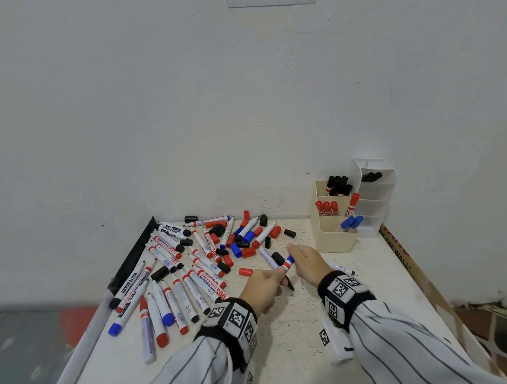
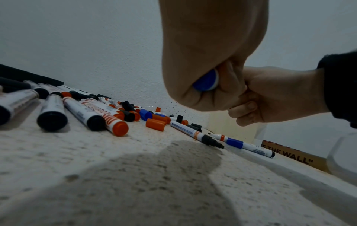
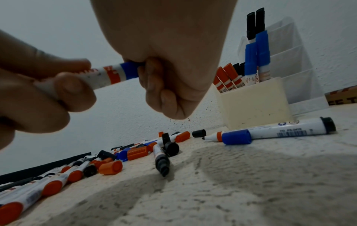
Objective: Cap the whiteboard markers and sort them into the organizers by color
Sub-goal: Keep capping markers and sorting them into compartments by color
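Both hands hold one white marker (image 1: 287,264) (image 3: 108,76) just above the table. My left hand (image 1: 267,284) (image 2: 203,61) grips its barrel in a fist. My right hand (image 1: 305,258) (image 3: 170,68) has its fingers curled round the blue cap (image 3: 129,71) on the marker's end. The marker's blue butt end (image 2: 206,81) shows inside the left fist. The beige organizer (image 1: 334,240) stands at the back right, with black markers (image 1: 338,183) at the rear, red ones (image 1: 327,208) in the middle and blue ones (image 1: 351,223) in front.
A heap of loose markers and red, blue and black caps (image 1: 208,248) covers the table's left and middle. An uncapped black marker (image 2: 204,137) lies under the hands. A marker with a blue cap beside it (image 3: 270,131) lies right of them. A white organizer (image 1: 377,196) stands behind the beige one.
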`<control>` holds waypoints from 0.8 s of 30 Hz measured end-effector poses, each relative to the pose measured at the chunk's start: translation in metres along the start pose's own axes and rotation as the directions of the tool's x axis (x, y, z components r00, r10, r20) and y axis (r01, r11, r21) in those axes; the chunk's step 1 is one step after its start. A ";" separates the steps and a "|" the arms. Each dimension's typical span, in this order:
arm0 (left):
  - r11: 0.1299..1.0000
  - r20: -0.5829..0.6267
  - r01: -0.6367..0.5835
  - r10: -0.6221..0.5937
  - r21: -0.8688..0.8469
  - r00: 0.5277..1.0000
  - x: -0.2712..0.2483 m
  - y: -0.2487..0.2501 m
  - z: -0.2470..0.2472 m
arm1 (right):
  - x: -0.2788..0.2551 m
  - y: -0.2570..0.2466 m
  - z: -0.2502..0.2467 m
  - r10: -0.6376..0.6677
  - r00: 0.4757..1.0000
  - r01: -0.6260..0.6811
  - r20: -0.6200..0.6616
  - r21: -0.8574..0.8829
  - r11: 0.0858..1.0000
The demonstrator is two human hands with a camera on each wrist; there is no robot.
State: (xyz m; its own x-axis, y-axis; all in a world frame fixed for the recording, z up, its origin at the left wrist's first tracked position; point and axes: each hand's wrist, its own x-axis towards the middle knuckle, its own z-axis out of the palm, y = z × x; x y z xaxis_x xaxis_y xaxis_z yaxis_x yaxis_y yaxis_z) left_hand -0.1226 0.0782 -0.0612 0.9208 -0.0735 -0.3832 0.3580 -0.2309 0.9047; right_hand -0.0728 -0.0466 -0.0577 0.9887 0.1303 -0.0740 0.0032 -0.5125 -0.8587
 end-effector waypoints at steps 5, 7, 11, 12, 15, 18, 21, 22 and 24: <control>0.997 0.013 0.028 -0.029 0.071 0.999 0.003 -0.004 -0.005 | -0.004 0.002 0.002 -0.021 0.999 0.020 0.048 0.024 1.000; 0.996 -0.003 0.042 -0.042 0.084 0.999 0.005 -0.005 -0.003 | -0.005 0.001 0.005 -0.032 0.998 0.031 0.059 0.027 0.999; 0.995 -0.041 0.065 -0.061 0.079 0.997 0.007 -0.008 -0.001 | -0.005 0.000 0.011 -0.053 0.995 0.055 0.085 -0.018 0.998; 0.995 -0.048 0.060 -0.056 0.085 0.997 0.008 -0.009 -0.001 | -0.004 0.000 0.011 -0.059 0.995 0.062 0.086 -0.034 0.997; 0.995 -0.073 0.016 -0.009 0.096 0.997 0.009 -0.013 -0.002 | -0.001 0.000 0.011 -0.082 0.992 0.090 0.095 -0.094 0.991; 0.995 -0.083 -0.027 0.034 0.092 0.996 0.009 -0.011 -0.005 | 0.003 -0.001 0.009 -0.114 0.991 0.122 0.071 -0.120 0.985; 0.989 -0.080 -0.081 0.091 0.120 0.993 0.010 -0.007 -0.009 | 0.007 -0.003 0.005 -0.156 0.987 0.157 0.024 -0.101 0.982; 0.986 -0.082 -0.098 0.110 0.138 0.991 0.011 -0.006 -0.010 | 0.009 -0.004 0.004 -0.171 0.985 0.171 0.009 -0.084 0.982; 0.979 -0.077 -0.124 0.138 0.160 0.988 0.015 -0.003 -0.015 | 0.012 -0.005 0.002 -0.192 0.981 0.192 -0.016 -0.042 0.981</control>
State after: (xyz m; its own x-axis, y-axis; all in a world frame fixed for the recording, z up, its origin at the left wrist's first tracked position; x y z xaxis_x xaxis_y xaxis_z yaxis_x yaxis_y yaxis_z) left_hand -0.1074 0.0921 -0.0667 0.9704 -0.0298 -0.2397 0.2118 -0.3719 0.9038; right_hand -0.0609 -0.0406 -0.0551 0.9719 0.2127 0.1009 0.1990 -0.5132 -0.8349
